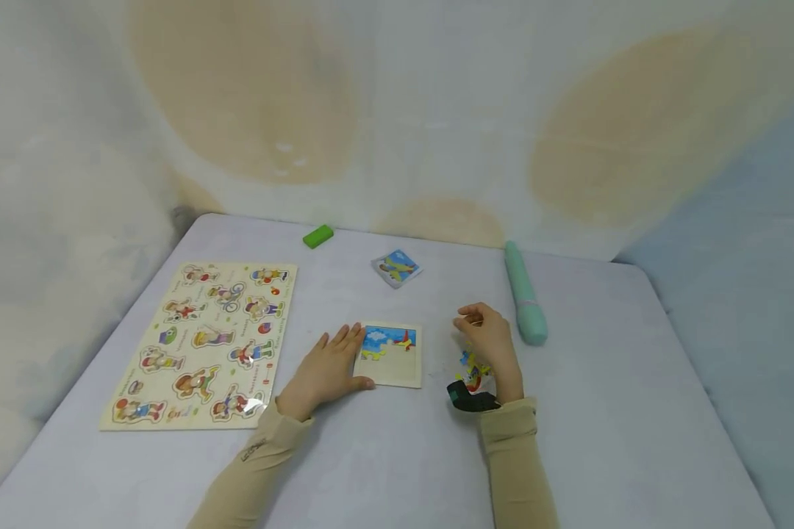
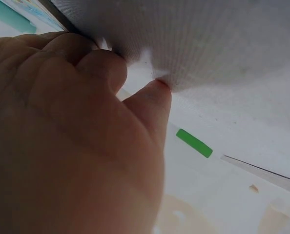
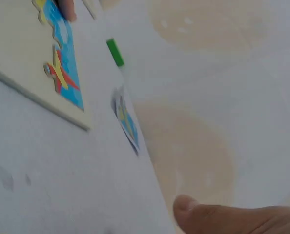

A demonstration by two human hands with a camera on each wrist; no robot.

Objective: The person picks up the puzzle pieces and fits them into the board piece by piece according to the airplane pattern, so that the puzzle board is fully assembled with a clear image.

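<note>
A small square wooden puzzle board [image 1: 397, 375] lies on the table, with blue-sky pieces and a red-and-yellow plane piece [image 3: 59, 73] along its far side. At its left edge my left hand [image 1: 327, 371] rests with spread, fairly straight fingers touching the frame. My right hand [image 1: 492, 342] is raised over a small heap of loose puzzle pieces [image 1: 474, 378], its fingers loosely bent and pointing left. No piece shows at the bare digit [image 3: 208, 214] in the right wrist view; its other fingers are out of that frame. The hand and a black wrist strap [image 1: 470, 399] partly cover the heap.
A large picture board [image 1: 228, 345] with sporty cartoon figures lies on the left. Further back are a green block [image 1: 318, 236] and a square picture card [image 1: 397, 267]. A mint-green wand-shaped object [image 1: 526, 297] lies right of the right hand.
</note>
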